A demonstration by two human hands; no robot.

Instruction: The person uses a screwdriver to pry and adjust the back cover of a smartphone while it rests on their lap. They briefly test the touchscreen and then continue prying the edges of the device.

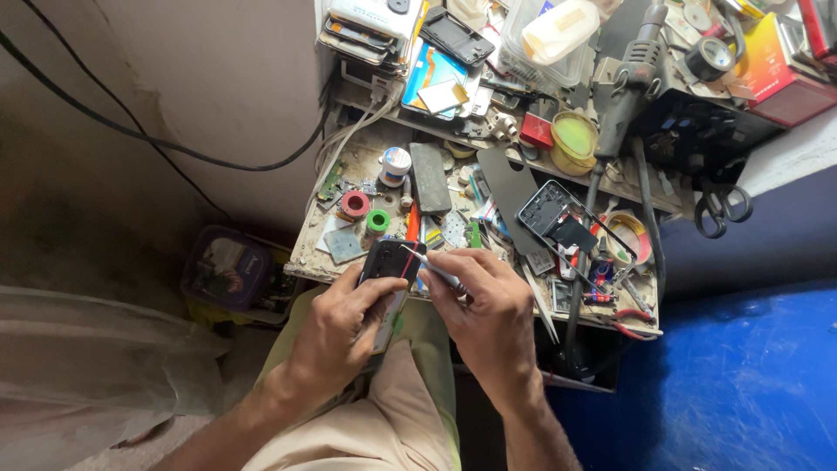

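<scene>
The head view looked down on a dark phone (390, 262) held just below the middle of the frame, at the near edge of a crowded table (307, 262). The left hand (336, 327) was clenched around the phone from below, thumb lying along its lower side, so that the lower part of the phone was hidden behind the fingers. The right hand (488, 305) was closed in a pinch on a thin metal tool (433, 270), whose point lay against the upper right part of the phone. Both forearms ran down toward the bottom of the frame over the person's lap, clothed in beige and green. Just above the phone on the table lay an orange-handled tool (412, 224), and beside it to the upper left stood a green spool (377, 221) and a red spool (355, 204), near each other. Above those a dark rectangular block (429, 177) lay next to a small white roll (396, 162). To the right of centre an opened phone frame (547, 207) rested among loose parts, with red-handled pliers (636, 323) at the table's lower right corner. A black hot-air gun (632, 74) stood in the upper right, a stack of phones (370, 26) at the top centre, and black scissors (719, 208) hung at the right. The lower right of the frame was filled by a blue surface (741, 384).
</scene>
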